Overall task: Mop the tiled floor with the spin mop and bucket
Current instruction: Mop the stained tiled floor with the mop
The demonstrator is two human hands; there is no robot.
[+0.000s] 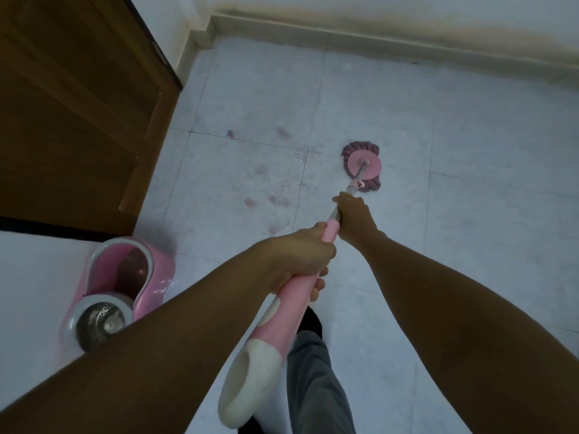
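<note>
The spin mop's round pink head (363, 166) with purple strands lies flat on the pale tiled floor (454, 245), a little right of centre. Its metal pole runs back into a pink and white handle (282, 311) that slants down toward me. My right hand (355, 217) grips the pole where the metal meets the pink grip. My left hand (302, 261) is wrapped around the pink grip just behind it. The pink spin bucket (122, 286) stands on the floor at the lower left, its steel spinner basket (97, 322) nearest me and partly hidden by my left forearm.
A brown wooden door (72, 114) fills the upper left, its lower corner close to the bucket. A skirting board (360, 39) under a stained wall runs along the far side. Reddish smudges and wet patches (275, 198) mark the tiles left of the mop head. My grey trouser leg (316, 383) is below.
</note>
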